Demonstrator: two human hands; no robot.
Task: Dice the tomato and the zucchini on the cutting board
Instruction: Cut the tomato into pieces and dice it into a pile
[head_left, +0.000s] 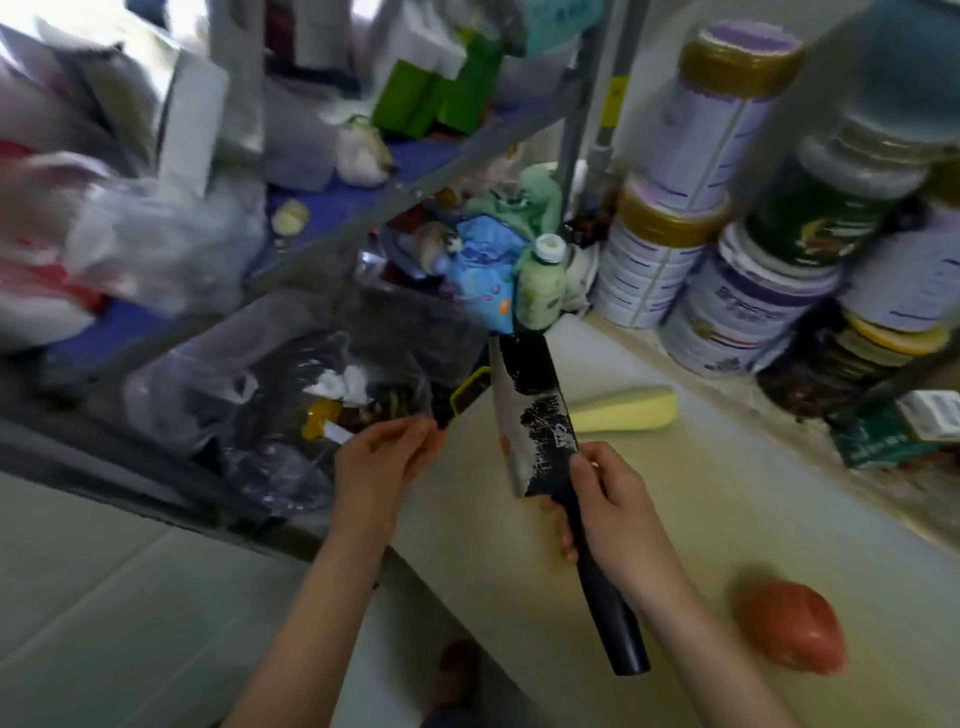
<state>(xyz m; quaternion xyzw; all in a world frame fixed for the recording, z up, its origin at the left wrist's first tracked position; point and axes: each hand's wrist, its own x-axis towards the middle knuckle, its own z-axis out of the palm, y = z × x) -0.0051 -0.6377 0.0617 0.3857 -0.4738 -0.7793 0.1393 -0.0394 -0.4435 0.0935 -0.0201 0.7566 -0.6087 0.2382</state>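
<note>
The right hand (618, 519) grips a dark knife (540, 431) above the cutting board (701, 509) — blade pointing to 11 o'clock. From it, the peeled zucchini (623, 410) lies at 1 o'clock and the tomato (789, 631) at 4. The left hand (379, 462) is at the board's 9 o'clock edge (grip unclear).

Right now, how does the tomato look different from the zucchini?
The tomato is red and roundish; the zucchini is pale yellow-green and long. The tomato lies close by; the zucchini lies farther off, beside the knife. Both rest on the cutting board, not yet diced.
</note>
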